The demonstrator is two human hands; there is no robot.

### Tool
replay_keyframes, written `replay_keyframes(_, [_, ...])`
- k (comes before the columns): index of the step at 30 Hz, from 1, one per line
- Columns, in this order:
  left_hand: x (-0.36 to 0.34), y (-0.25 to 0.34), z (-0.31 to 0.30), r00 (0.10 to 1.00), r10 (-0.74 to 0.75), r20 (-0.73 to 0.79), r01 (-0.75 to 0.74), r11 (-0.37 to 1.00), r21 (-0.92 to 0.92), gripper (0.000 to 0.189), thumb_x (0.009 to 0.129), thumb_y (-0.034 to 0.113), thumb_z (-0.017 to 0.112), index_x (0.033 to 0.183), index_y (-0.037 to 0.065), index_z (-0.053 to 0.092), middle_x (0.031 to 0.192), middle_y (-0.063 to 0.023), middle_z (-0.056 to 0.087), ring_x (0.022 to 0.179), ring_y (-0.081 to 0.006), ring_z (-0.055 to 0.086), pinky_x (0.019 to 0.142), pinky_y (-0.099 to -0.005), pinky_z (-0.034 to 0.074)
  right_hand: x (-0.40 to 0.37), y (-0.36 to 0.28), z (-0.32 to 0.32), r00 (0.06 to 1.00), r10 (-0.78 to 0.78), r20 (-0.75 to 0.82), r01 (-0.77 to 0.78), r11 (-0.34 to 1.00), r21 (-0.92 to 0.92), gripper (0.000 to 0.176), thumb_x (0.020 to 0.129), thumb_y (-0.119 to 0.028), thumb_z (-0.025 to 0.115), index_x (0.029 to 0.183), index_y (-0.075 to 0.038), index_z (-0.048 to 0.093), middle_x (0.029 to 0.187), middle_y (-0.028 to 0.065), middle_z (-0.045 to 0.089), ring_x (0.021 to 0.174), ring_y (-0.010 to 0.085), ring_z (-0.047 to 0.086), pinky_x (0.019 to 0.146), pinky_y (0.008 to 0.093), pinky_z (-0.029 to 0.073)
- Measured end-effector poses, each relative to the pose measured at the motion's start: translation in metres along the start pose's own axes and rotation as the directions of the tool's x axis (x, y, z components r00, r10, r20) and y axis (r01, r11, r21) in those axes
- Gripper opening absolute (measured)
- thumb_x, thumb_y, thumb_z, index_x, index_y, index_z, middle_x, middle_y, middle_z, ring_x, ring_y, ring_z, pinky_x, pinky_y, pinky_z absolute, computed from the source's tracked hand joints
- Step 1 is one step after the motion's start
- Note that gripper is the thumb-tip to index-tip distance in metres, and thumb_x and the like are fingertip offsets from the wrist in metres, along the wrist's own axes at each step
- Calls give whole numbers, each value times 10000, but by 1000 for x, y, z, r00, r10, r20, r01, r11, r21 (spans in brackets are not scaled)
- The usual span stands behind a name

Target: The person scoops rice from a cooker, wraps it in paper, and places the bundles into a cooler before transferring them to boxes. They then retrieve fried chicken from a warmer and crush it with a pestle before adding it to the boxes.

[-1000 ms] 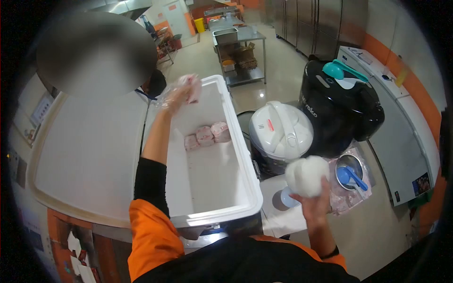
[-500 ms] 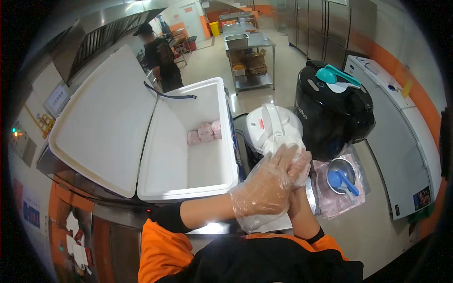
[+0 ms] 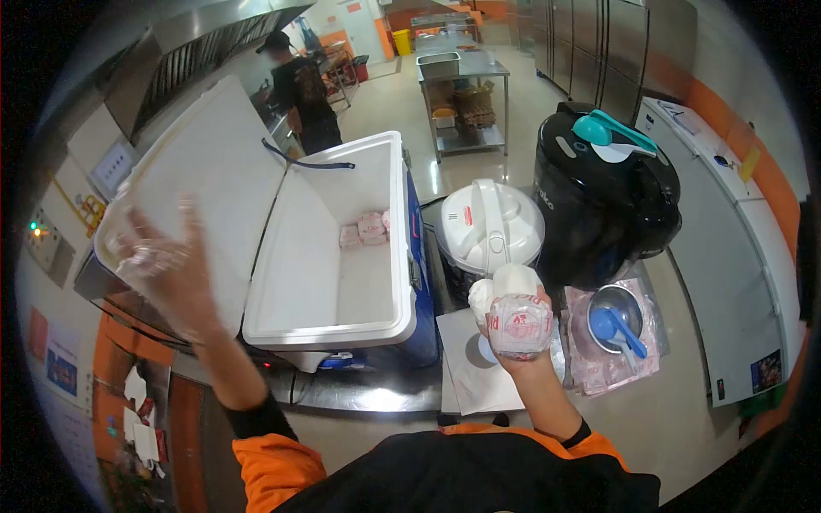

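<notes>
My left hand (image 3: pixel 167 265), in a clear plastic glove, is raised in front of the open white lid (image 3: pixel 192 214) of a cooler; its fingers are spread and blurred. My right hand (image 3: pixel 523 357) holds several paper-wrapped bundles (image 3: pixel 520 325), one with red print, in front of the white rice cooker (image 3: pixel 490 227). Inside the blue and white cooler (image 3: pixel 363 333), several pink-and-white wrapped bundles (image 3: pixel 364 231) lie against the far right corner.
A black cooker (image 3: pixel 599 205) with teal and white scoops stands right of the white one. A metal bowl (image 3: pixel 614 318) with a blue scoop sits on printed wrappers. White paper (image 3: pixel 466 376) lies below my right hand. Another person (image 3: pixel 301 94) stands beyond the cooler.
My left hand has moved away from my right hand, to the far left over the lid. The bundles in my right hand are now uncovered. The view has shifted slightly.
</notes>
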State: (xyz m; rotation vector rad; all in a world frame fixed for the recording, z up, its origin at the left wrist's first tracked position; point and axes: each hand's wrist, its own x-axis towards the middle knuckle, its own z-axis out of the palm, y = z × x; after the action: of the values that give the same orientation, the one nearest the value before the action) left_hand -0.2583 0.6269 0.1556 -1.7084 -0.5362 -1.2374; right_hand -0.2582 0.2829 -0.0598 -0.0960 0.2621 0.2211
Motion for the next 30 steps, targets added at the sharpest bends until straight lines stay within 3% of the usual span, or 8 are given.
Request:
replay_keyframes(1, [15, -23, 24, 995, -93, -22, 94, 992, 80, 568, 830, 432, 605, 1282, 111, 479, 1247, -86, 522, 1141, -264, 511, 1057, -418, 332, -1, -1, -4, 1000, 4, 4, -4, 1000, 11, 497, 829, -487, 516, 1161, -118, 549, 1065, 113, 609, 931, 304, 612, 764, 442, 537])
replay_keyframes(3, [24, -34, 37, 962, -247, -118, 234, 965, -117, 544, 811, 431, 619, 1257, 140, 506, 1211, -88, 551, 1079, -258, 554, 998, -426, 396, -4, -3, -9, 1000, 19, 16, -20, 999, 31, 493, 831, -486, 513, 1158, -118, 550, 1066, 113, 608, 934, 306, 611, 766, 451, 535])
replay_keyframes(10, [21, -76, 98, 928, -373, 27, 366, 890, -271, 404, 838, 348, 589, 1185, 145, 557, 1147, -86, 598, 1040, -304, 565, 940, -427, 433, -13, -19, -23, 1000, -21, 3, 21, 1000, 5, 452, 831, -474, 510, 1147, -155, 560, 1080, 94, 607, 969, 306, 596, 785, 477, 517])
replay_keyframes(14, [19, -78, 65, 938, -347, -11, 263, 730, -631, 274, 897, 224, 512, 1150, 144, 583, 1132, -82, 607, 1041, -291, 570, 911, -404, 459, -22, -33, -34, 997, -64, 37, 66, 996, -53, 445, 832, -475, 501, 1148, -168, 564, 1087, 82, 605, 985, 300, 587, 794, 468, 510])
replay_keyframes(19, [3, -21, -6, 943, 58, -327, -230, 826, -515, 323, 875, 9, 514, 1158, 141, 595, 1129, -91, 601, 1042, -279, 581, 848, -356, 504, -28, -41, -42, 998, -51, 22, 52, 996, -74, 450, 837, -480, 486, 1158, -174, 562, 1126, 63, 598, 1036, 278, 566, 863, 471, 473])
replay_keyframes(21, [-31, 14, -39, 974, 225, -23, -172, 673, -719, 506, 793, 4, 575, 1271, 152, 496, 1312, -135, 479, 1185, -284, 481, 1010, -407, 403, -24, -42, -58, 996, -68, 59, 76, 985, -154, 441, 844, -470, 474, 1163, -177, 559, 1135, 59, 597, 1054, 271, 558, 878, 464, 462])
replay_keyframes(23, [-47, 50, -85, 970, 164, -180, -233, 405, -884, 455, 752, -17, 596, 1164, 176, 601, 1211, -88, 565, 1028, -311, 586, 828, -370, 513, -21, -38, -65, 987, -124, 100, 148, 949, -279, 435, 848, -466, 467, 1162, -180, 560, 1134, 59, 597, 1043, 276, 564, 866, 458, 469])
replay_keyframes(30, [-101, 86, -123, 788, 610, -82, -314, 284, -906, 317, 746, 130, 599, 1056, 186, 629, 1222, -66, 532, 1056, -341, 543, 844, -441, 478, -54, -33, -62, 987, 156, 48, -141, 963, -231, 485, 855, -507, 431, 1196, -178, 537, 1120, 69, 591, 949, 285, 597, 597, 444, 503])
